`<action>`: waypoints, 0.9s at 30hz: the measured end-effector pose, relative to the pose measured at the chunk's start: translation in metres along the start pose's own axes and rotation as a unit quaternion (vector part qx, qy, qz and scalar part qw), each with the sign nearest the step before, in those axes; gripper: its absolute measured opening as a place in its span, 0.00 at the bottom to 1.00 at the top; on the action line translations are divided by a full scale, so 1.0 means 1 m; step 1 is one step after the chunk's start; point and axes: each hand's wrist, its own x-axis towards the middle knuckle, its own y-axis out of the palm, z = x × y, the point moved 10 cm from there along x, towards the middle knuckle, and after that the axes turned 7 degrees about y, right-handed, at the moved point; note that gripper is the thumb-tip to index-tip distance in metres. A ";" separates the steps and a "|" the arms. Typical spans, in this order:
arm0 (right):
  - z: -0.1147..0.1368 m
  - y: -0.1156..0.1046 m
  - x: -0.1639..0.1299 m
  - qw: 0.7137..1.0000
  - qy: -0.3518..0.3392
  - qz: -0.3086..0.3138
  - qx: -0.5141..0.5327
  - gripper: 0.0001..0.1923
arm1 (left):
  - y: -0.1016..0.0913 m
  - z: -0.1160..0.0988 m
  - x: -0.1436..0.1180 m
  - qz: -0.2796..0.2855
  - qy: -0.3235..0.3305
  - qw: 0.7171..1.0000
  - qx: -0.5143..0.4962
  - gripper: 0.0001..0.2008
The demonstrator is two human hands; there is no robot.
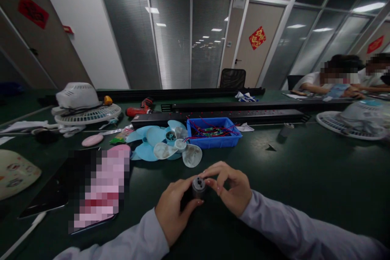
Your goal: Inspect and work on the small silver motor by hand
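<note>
A small grey cylindrical motor point(199, 187) sits between both my hands, low in the middle of the view, just above the dark green table point(304, 170). My left hand point(172, 209) grips it from the left and below. My right hand point(230, 185) pinches its top edge with the fingertips. Behind the hands lie light blue fan blades point(152, 142) and a smaller translucent white blade point(191, 155).
A blue bin point(213, 140) with red wires and circuit boards stands behind the blades. Black power strips point(219, 115) run across the table. White fan housings lie at far left point(85, 107) and far right point(353, 124). A red screwdriver point(140, 109), a tablet point(45, 197). People sit at back right.
</note>
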 end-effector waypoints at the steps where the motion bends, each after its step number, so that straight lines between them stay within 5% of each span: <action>1: 0.001 0.004 0.001 1.000 0.000 0.006 0.003 0.16 | 0.000 0.000 0.000 0.000 0.001 1.000 0.002 0.21; 11: -0.011 0.014 0.003 0.999 0.038 0.033 0.019 0.15 | 0.000 0.002 -0.001 -0.011 -0.009 1.000 -0.009 0.21; 27: -0.033 0.010 0.005 0.988 0.142 -0.019 0.050 0.21 | 0.000 0.000 -0.001 -0.002 -0.005 1.000 -0.007 0.22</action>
